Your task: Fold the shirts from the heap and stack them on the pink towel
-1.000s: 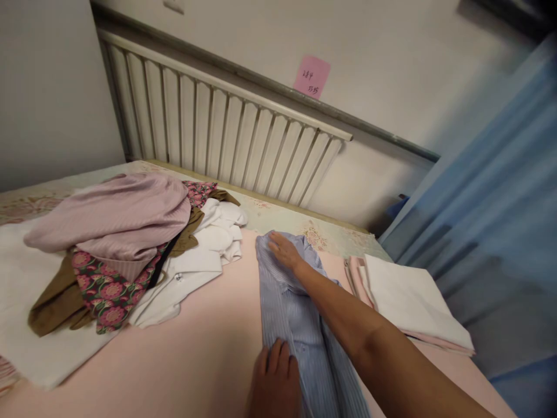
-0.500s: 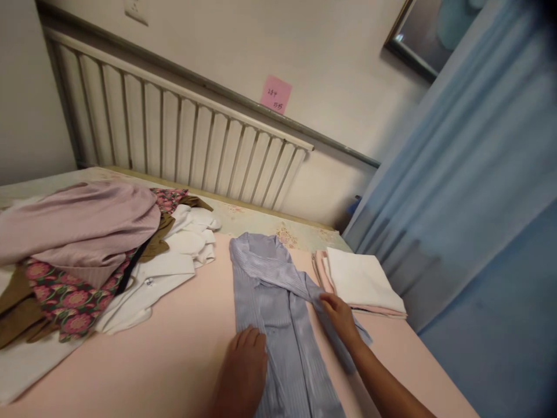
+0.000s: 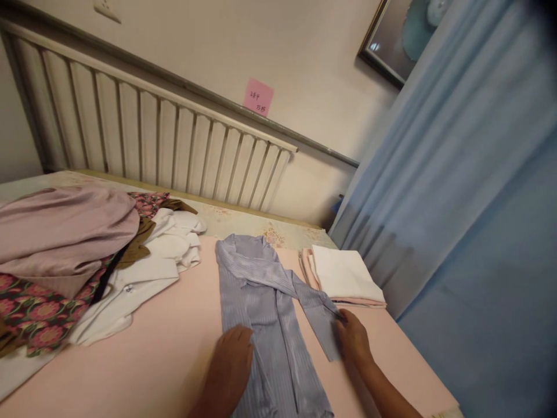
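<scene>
One blue shirt [image 3: 261,302], collar at far edge of one pink sheet [image 3: 161,360] — left hand [image 3: 232,363] palm-down, fingers together at shirt's side; right hand [image 3: 354,337] extended, fingers pinching one sleeve [image 3: 317,319]

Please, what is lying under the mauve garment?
Floral cloth and brown cloth stick out from under the mauve garment. How far they continue, and anything else beneath it, is covered.
</scene>
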`<move>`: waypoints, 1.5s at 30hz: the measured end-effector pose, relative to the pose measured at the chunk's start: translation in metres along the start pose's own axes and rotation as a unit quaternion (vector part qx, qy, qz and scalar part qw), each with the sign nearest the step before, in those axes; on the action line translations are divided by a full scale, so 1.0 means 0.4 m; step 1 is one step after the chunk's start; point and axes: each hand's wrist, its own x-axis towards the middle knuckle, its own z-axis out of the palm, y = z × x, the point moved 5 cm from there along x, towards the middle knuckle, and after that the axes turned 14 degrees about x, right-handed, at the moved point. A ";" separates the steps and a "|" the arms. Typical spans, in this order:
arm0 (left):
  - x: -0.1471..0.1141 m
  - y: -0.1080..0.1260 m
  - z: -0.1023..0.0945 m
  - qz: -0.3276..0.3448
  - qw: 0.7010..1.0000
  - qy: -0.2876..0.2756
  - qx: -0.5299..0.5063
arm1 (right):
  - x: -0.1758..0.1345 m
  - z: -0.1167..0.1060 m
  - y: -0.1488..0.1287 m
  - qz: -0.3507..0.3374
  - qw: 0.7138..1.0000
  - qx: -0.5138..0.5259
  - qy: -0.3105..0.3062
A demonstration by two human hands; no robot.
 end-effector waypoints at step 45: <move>0.000 -0.013 0.020 -0.026 0.998 -0.054 -0.019 | 0.245 0.234 -0.112 0.052 0.972 -0.157 -0.165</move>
